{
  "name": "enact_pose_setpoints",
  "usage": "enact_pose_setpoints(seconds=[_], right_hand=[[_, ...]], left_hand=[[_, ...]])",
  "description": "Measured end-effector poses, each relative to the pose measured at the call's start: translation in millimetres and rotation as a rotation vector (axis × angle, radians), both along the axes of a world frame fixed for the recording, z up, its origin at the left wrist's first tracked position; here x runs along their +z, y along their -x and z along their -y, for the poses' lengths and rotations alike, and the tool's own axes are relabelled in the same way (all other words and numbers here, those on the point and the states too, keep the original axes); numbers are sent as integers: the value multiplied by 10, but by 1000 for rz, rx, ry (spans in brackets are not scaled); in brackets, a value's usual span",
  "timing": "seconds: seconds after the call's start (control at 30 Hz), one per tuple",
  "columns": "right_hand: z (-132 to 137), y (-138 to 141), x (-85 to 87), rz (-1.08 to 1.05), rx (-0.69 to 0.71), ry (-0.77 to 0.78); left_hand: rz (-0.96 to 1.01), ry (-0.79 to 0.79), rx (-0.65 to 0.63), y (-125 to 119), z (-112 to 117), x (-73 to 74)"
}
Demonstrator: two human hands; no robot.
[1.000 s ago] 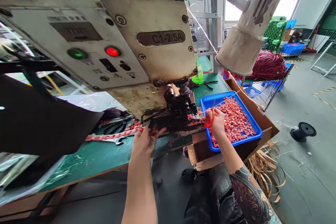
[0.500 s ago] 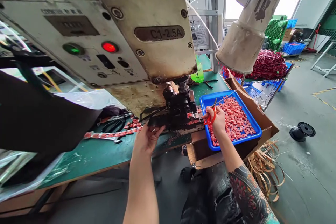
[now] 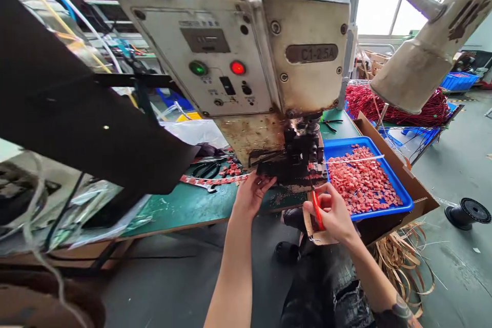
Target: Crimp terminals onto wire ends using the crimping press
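Gripping red-handled scissors (image 3: 317, 210) in R hand (image 3: 332, 215), wrapping fingers round the handles w/ no obvious slack. Aiming blades up twd the dark lower head (image 3: 303, 148) of the machine (image 3: 265, 61), close to its R end; not making out whether parting or closing them, b/c too small & dark there.

No longer holding R hand over the blue tray (image 3: 342, 148), as a moment ago; now hovering lower, just L of it, above a cardboard flap (image 3: 325, 239). Also leaving the thin white strip (image 3: 357, 160) clear of R hand, now stretching from near the machine's R side out over red pieces (image 3: 361, 179) in the tray. Prob. meaning, for the work: putting blades within easier reach of the machine's R end.

Keeping L hand (image 3: 249, 195) at the front of the machine, L of the head, as before, w/ fingers part-curled. Meeting the red-and-white strip (image 3: 226, 180) at its visible end there; pinching or just touching, can't tell. Trailing L from there along the green bench (image 3: 184, 210), past a wrench (image 3: 210, 188). Turning head L too, hence shifting the whole view.
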State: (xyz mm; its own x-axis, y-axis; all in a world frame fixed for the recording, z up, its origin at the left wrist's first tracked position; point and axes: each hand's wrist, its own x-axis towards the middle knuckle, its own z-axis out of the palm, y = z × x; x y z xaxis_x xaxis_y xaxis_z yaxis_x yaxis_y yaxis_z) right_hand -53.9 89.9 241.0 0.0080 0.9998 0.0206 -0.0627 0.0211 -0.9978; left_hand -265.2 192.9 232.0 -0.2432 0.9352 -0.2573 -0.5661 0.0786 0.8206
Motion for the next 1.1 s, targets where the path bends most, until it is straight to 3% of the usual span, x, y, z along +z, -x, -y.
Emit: enact_pose_setpoints(seconds=[0.27,0.53,0.73,0.97,1.1], right_hand=[[-193,-86,95,2,12,81],[-195,1,45,138,-71,-4],[-317,52,0,156,-109,-38],[-277,41,-38,144,-108,-36],[-236,44,-55,122,-114,-37]], left_hand=[[9,-95,-26,-1,141,-132],[-154,-176,92,-203,728,-297],[-319,-196,-15,-419,980,-339],[-315,-202,-238,-675,1022,-297],[-319,-220,-254,-800,995,-293]])
